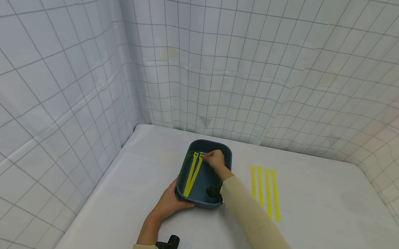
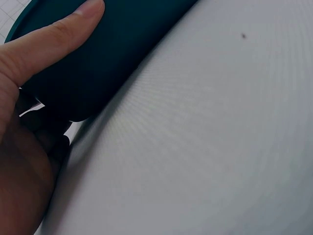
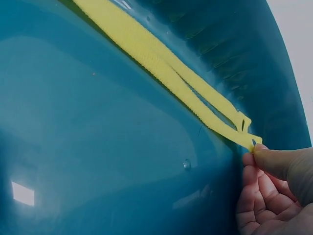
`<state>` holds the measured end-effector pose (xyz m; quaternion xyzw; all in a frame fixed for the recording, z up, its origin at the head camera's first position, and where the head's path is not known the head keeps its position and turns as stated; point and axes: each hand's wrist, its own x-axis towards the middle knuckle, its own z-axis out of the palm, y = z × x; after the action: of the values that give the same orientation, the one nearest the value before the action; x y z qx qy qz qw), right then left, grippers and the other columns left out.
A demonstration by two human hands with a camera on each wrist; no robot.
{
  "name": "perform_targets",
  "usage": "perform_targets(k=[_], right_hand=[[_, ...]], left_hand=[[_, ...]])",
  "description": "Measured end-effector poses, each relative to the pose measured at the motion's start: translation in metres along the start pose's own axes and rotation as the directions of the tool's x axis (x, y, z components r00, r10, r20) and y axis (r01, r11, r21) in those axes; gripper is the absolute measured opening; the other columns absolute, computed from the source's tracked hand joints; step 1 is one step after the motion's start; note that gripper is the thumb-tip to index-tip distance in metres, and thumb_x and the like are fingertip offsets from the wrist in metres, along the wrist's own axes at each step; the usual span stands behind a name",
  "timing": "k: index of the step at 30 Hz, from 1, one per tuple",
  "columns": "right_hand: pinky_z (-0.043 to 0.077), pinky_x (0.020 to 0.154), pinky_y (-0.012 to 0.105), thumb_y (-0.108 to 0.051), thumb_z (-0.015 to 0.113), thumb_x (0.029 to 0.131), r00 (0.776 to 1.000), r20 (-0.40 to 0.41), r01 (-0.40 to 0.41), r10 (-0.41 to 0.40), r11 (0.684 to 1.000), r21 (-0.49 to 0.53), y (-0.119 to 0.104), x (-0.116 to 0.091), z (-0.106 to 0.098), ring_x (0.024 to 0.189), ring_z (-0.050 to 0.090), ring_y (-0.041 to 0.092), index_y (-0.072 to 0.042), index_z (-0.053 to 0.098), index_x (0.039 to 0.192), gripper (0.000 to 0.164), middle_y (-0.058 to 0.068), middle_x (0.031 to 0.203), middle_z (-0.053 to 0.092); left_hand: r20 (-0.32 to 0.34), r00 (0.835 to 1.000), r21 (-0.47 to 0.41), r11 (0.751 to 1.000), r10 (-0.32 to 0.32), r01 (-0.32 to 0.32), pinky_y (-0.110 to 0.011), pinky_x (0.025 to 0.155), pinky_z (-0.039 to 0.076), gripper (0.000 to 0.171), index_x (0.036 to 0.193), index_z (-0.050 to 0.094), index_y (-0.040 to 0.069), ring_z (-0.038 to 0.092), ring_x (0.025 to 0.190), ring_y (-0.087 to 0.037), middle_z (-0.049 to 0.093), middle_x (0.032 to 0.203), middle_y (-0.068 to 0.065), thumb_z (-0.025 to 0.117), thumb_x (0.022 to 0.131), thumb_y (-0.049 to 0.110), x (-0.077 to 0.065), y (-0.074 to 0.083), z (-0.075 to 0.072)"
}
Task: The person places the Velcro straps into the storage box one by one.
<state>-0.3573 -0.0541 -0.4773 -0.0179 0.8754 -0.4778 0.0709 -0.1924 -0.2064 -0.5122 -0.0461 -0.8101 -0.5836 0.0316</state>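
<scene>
A dark teal plastic bin (image 1: 204, 176) stands on the white-covered table. Two yellow hook-and-loop cable ties lie lengthwise inside it, with slotted heads at the far end. My right hand (image 1: 214, 159) reaches into the bin and pinches the head of the right-hand cable tie (image 3: 205, 113) between thumb and fingertips. Beside it, the other cable tie (image 1: 191, 172) lies along the left wall, touching it near the tail. My left hand (image 1: 171, 202) grips the near left corner of the bin from outside. Its thumb (image 2: 63, 36) lies along the wall, and the other fingers are partly hidden behind it.
Several more yellow cable ties (image 1: 268, 190) lie in a row on the table (image 1: 323, 204), right of the bin; my right sleeve (image 1: 254, 216) covers part of them. White gridded curtains (image 1: 215, 65) hang around the back and sides.
</scene>
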Motion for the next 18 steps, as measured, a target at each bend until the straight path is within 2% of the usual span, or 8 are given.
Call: perform_targets(k=[6, 13, 15, 18], right_hand=[[0.053, 0.06, 0.029, -0.008, 0.071, 0.08, 1.0, -0.012, -0.001, 0.001, 1.0, 0.003, -0.001, 0.0, -0.001, 0.068, 0.062, 0.018, 0.001, 0.073, 0.082, 0.01, 0.009, 0.08, 0.068], [0.053, 0.063, 0.031, -0.009, 0.07, 0.081, 0.998, -0.067, 0.017, -0.017, 1.0, 0.009, -0.001, 0.0, -0.001, 0.07, 0.062, 0.019, 0.0, 0.073, 0.081, 0.009, 0.009, 0.08, 0.068], [0.053, 0.064, 0.031, -0.01, 0.07, 0.082, 0.997, -0.072, 0.018, -0.017, 1.0, 0.011, -0.001, 0.0, -0.001, 0.07, 0.061, 0.019, 0.0, 0.072, 0.081, 0.01, 0.009, 0.08, 0.067], [0.052, 0.064, 0.031, -0.011, 0.07, 0.082, 0.998, -0.068, 0.01, -0.01, 1.0, 0.009, -0.001, 0.0, -0.001, 0.07, 0.061, 0.018, -0.001, 0.072, 0.082, 0.01, 0.009, 0.08, 0.067]], left_hand=[[0.003, 1.0, -0.003, 1.0, -0.014, 0.014, -0.05, 0.105, 0.022, 0.111, 0.147, 0.023, 0.017, 0.031, 0.13, -0.022, 0.034, 0.144, -0.004, 0.089, 0.058, 0.028, -0.001, 0.004, 0.0], [0.011, 1.0, -0.045, 0.999, -0.001, 0.002, -0.057, 0.103, 0.022, 0.104, 0.145, 0.025, 0.005, 0.03, 0.129, -0.034, 0.034, 0.143, -0.017, 0.086, 0.061, 0.013, -0.01, 0.034, -0.004], [0.012, 1.0, -0.046, 0.999, -0.001, 0.002, -0.057, 0.103, 0.022, 0.104, 0.145, 0.026, 0.005, 0.031, 0.129, -0.034, 0.034, 0.143, -0.016, 0.086, 0.061, 0.013, -0.01, 0.033, -0.004], [0.005, 1.0, -0.025, 1.0, -0.011, 0.011, -0.056, 0.103, 0.022, 0.106, 0.146, 0.026, 0.011, 0.032, 0.129, -0.029, 0.035, 0.143, -0.011, 0.087, 0.06, 0.019, -0.007, 0.021, -0.002]])
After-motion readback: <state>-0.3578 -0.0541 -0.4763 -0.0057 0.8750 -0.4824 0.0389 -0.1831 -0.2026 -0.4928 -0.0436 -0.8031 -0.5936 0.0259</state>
